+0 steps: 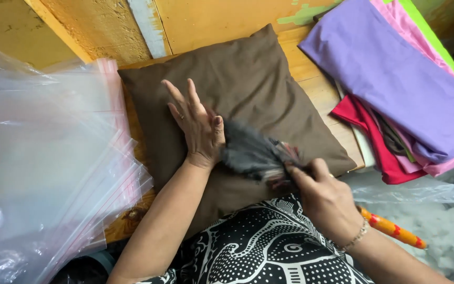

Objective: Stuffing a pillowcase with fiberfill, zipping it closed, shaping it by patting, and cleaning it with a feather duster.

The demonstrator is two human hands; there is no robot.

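Two hands at work on a brown pillow (248,89) lying on the wooden bench (311,79). Left hand (198,126) flat, fingers spread, pressing the pillow down. Right hand (324,197) clenched around a brush handle (392,229), its dark bristle head (253,152) blurred against the cloth just beside the left thumb. Pillow looks soft and light; best gripped at a corner. Clear plastic bags (53,158) left of the hands, folded fabrics (395,79) beyond the right.

Matt brown cloth pillow (258,89), glossy plastic bags (48,158)
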